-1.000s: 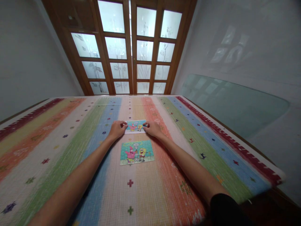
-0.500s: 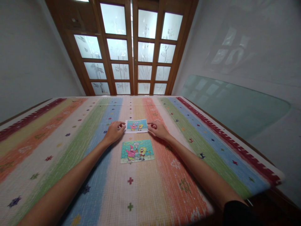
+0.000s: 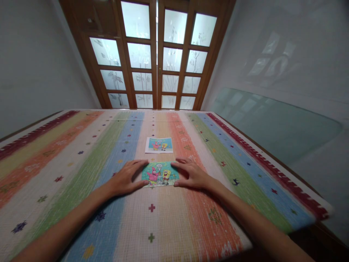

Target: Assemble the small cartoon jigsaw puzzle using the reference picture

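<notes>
An assembled jigsaw puzzle (image 3: 159,174) with cartoon figures on a green-blue ground lies flat on the striped tablecloth (image 3: 163,225). At its left end is my left hand (image 3: 128,178), thumb at the near corner and fingers at the far one. My right hand (image 3: 193,174) holds the right end in the same way, its thumb and fingers bracketing the two corners. Just beyond the puzzle lies a white-bordered picture card (image 3: 160,145) with a similar cartoon scene; neither hand touches it.
The table's right edge (image 3: 289,182) runs along a wall with a pale green glass panel (image 3: 272,123). Behind the far edge stand wooden doors (image 3: 157,72) with frosted panes. Another wall (image 3: 32,65) rises on the left.
Both hands have let go of the picture card and come nearer to me, onto the two ends of the jigsaw puzzle. The card stays flat beyond it.
</notes>
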`<state>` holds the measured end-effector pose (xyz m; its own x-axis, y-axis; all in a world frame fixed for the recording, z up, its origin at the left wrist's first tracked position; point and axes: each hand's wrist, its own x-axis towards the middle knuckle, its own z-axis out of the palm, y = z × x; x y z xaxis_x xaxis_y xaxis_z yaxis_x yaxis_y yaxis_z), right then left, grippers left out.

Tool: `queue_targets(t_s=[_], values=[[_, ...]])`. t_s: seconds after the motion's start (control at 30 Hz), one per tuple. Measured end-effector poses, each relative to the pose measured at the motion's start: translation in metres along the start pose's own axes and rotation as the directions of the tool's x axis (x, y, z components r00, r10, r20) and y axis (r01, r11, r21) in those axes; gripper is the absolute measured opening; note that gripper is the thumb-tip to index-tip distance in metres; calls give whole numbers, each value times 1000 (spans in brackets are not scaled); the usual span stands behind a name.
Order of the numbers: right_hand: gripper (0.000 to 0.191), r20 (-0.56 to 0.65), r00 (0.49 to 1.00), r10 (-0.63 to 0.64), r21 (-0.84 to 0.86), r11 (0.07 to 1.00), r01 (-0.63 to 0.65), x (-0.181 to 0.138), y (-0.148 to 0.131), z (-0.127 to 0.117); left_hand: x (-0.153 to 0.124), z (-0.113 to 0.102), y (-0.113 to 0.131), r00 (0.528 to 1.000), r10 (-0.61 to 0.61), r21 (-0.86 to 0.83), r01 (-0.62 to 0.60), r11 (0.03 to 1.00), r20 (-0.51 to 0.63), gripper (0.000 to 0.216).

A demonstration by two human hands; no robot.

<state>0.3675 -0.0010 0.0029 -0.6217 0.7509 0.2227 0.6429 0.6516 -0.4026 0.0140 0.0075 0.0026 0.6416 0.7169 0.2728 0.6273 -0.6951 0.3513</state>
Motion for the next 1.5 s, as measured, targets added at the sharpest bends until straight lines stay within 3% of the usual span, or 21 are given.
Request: queue_targets(t_s=[0.1,0.37,0.6,0.8,0.87,1.03,1.17,1.5], values=[[78,0,1000,3,-60,998,-3,0,1,-1,-3,1,-3,999,-35,12,35,999,15,74],[77,-15,997,78,-6,997,-78,-7,6,4,-8,-5,-6,999,-41,67,40,997,18,76],[73,0,997,82,29,996,-82,-3,0,9,-5,5,-2,998,11,112,-4,994,-60,75],[48,-1,1000,-5,-73,997,5,5,-47,23,0,11,10,994,64,113,-54,992,-87,63],[52,42,997,-67,-120,990,71,9,-69,32,0,11,11,992,79,127,-66,990,-96,62],[65,77,995,-57,-146,987,68,19,-98,52,-2,12,11,983,107,155,-84,984,-148,54],[69,122,992,-17,-128,991,32,21,-97,55,-2,10,9,976,131,154,-105,982,-171,49],[65,163,987,15,-111,994,3,-6,-84,33,-2,14,5,988,110,148,-94,985,-109,43]])
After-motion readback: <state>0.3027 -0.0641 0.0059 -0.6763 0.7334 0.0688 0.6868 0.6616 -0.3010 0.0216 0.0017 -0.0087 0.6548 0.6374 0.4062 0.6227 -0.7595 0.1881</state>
